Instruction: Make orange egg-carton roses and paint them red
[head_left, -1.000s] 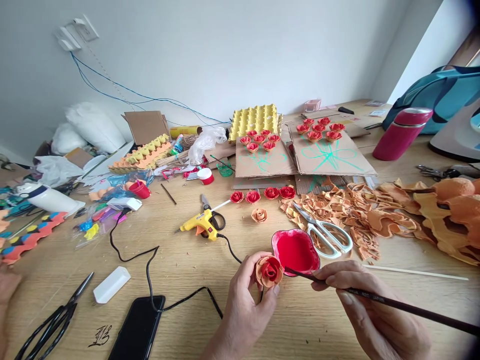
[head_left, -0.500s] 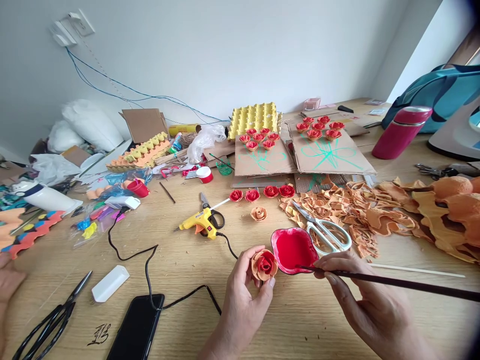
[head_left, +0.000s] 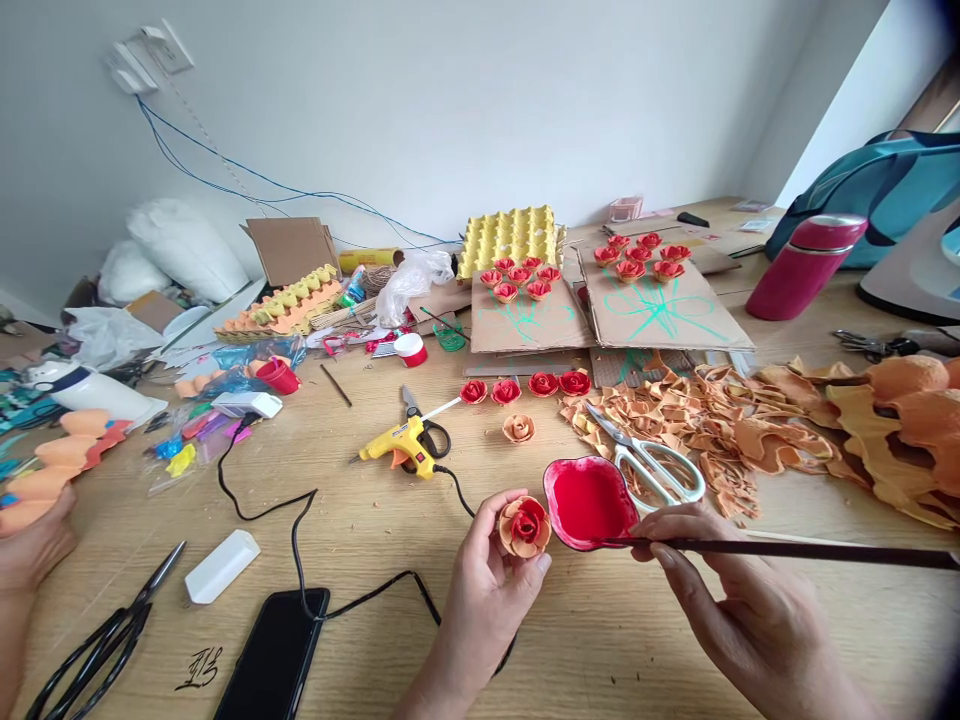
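My left hand (head_left: 491, 570) is closed round a paper-pulp rose (head_left: 524, 527), red in the middle with orange outer petals. In my right hand (head_left: 739, 590) is a dark, thin-handled paintbrush (head_left: 810, 551), held in a pinch. Its tip lies at the lower rim of a wavy-edged dish (head_left: 550, 478) of red paint (head_left: 589, 505). The bristles are hard to make out there. Beyond the dish an unpainted orange rose (head_left: 519, 429) sits on the table, with several red roses (head_left: 505, 391) in a row behind it.
White-handled scissors (head_left: 660, 470) lie beside a heap of orange scraps (head_left: 720, 410). A yellow glue gun (head_left: 397, 445) trails a black cord. Black scissors (head_left: 112, 630) and a phone (head_left: 274, 655) are at front left. Another person's hand (head_left: 41, 545) holds an orange egg-carton piece (head_left: 67, 460).
The rose in my left hand has tilted slightly and shifted a little left. My brush handle has levelled out. At far left the other person's hand now grips and lifts the egg-carton piece.
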